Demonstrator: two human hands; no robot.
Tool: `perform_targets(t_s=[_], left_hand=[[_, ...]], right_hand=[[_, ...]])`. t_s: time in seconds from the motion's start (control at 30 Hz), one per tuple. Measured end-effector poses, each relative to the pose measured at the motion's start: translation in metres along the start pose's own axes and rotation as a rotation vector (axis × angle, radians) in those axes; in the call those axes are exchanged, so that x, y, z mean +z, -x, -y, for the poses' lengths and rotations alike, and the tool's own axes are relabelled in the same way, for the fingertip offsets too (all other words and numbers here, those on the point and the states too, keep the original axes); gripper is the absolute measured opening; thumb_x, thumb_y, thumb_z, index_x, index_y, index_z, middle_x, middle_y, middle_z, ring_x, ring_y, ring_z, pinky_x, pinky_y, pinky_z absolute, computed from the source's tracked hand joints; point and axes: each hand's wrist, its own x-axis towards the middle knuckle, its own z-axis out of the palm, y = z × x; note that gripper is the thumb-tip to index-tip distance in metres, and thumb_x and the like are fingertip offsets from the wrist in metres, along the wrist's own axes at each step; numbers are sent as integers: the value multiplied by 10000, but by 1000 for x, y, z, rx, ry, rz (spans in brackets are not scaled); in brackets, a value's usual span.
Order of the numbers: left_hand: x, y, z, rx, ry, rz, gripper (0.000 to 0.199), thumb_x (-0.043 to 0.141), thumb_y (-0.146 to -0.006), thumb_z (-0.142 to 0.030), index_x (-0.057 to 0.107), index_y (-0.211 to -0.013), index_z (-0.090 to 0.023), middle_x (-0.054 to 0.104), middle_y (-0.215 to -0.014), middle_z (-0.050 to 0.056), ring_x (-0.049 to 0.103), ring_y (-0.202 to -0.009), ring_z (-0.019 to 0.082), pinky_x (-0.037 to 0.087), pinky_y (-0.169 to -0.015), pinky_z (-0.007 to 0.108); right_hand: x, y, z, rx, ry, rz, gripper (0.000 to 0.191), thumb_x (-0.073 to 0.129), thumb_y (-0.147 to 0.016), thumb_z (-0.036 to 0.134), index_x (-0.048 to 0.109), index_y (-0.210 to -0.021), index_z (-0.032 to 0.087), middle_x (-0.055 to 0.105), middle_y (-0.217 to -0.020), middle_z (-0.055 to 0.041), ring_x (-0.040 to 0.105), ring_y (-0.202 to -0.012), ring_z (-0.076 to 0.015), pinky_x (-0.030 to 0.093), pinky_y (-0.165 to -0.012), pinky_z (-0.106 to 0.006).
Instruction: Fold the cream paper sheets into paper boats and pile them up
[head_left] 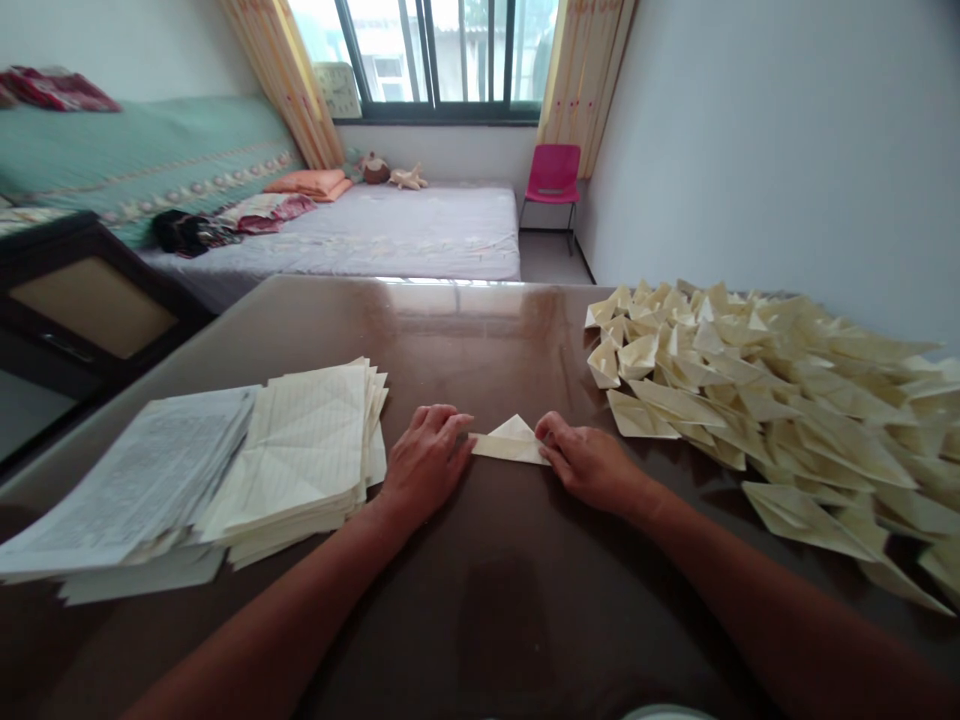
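Between my two hands lies a folded cream paper [511, 443], a flat strip with a triangular peak standing out on its far side. My left hand [429, 457] is at its left end, thumb and fingers closed on the paper's tip. At the opposite end, my right hand [581, 456] pinches the paper's right corner between thumb and curled fingers. Left of my left hand is a stack of creased, lined cream sheets [300, 445]. A large heap of folded paper boats [750, 380] spreads over the right side of the table.
A stack of printed sheets [150, 480] overlaps the lined ones on the brown glossy table [465, 360]. Part of a pale round object [670, 713] shows at the near edge. Beyond are a bed [442, 225], a pink chair [553, 175] and a dark cabinet [90, 290].
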Motion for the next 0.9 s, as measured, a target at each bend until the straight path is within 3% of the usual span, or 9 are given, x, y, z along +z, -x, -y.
perform_targets(t_s=[0.13,0.23,0.33,0.47,0.57,0.63,0.77,0.9], left_hand=[[3,0,0,22,110,67,191,595,-852,-344,610,-991,-214,563,-1090,50,491,-1030,224,480,-879,381],[3,1,-1,28,162,53,115,578,-858,-309,609,-911,-212,574,-1051,43,505,-1000,214,484,-855,368],[2,3,-2,37,215,42,88,554,-870,-275,618,-875,-216,580,-1025,41,528,-980,202,482,-851,359],[-2,3,-4,-18,326,93,77,558,-862,-254,621,-876,-210,569,-1097,42,580,-882,160,501,-828,334],[-4,4,-5,-84,431,148,110,533,-881,-278,614,-897,-205,499,-1250,54,575,-699,87,527,-738,294],[-3,3,-6,-106,498,148,132,512,-895,-290,608,-903,-199,448,-1309,67,579,-712,80,532,-710,275],[0,2,-5,-100,566,93,112,517,-890,-257,603,-888,-185,506,-1174,69,581,-801,107,531,-699,248],[3,1,-4,-65,495,62,100,531,-880,-229,623,-871,-192,552,-1014,40,579,-800,119,512,-749,265]], right_hand=[[-4,1,4,-15,69,32,165,405,-938,316,456,-1069,231,694,-794,-25,644,-726,-198,278,-577,-267],[-7,2,10,-8,220,25,177,387,-954,337,494,-1043,229,681,-789,-46,631,-700,-197,277,-565,-277],[-11,3,15,-53,308,-28,162,420,-954,327,547,-970,228,653,-883,-67,615,-820,-197,318,-606,-271],[-11,2,15,-146,240,-41,170,414,-964,297,576,-991,255,608,-986,-39,588,-839,-161,330,-618,-251],[-9,0,11,-137,151,-16,233,361,-984,320,586,-975,261,600,-976,-15,581,-755,-133,315,-596,-251],[-7,-1,8,-126,103,-16,238,364,-982,331,589,-959,256,599,-974,-8,584,-762,-132,317,-607,-250],[-4,-1,5,-117,49,-12,218,388,-972,321,592,-959,246,598,-968,-9,585,-774,-130,323,-628,-246],[-4,0,6,-112,43,-5,226,378,-972,314,592,-967,242,593,-971,-14,584,-762,-128,321,-622,-248]])
